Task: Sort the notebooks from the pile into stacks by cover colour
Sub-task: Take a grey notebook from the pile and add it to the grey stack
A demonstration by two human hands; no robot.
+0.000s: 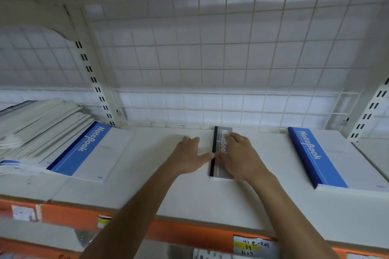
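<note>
Grey notebook first: where does it lie?

— Flat on the white shelf, about midway along it and close to the back edge. Its black spine faces left, and a grey band beside the spine carries the word "NoteBook".

And the hands?

— Both reach in from the front edge. The right hand lies palm down on the cover, fingers stretched out towards the back, gripping nothing. The left hand rests flat on the shelf just left of the spine. Its fingers are straight and spread, and its thumb tip touches the spine. It holds nothing either.

Where are the other notebooks?

— A slumped, fanned pile fills the shelf's left end, mostly pale covers. A blue notebook lies at the pile's right side, partly tucked under the others. Towards the right end, well apart from the hands, sits a neat blue stack, spine to the left.

What surrounds the shelf?

— A white wire grid rises behind the back edge. An orange strip runs along the front edge. A handwritten price label is stuck there below the right forearm, its writing too small to read.
</note>
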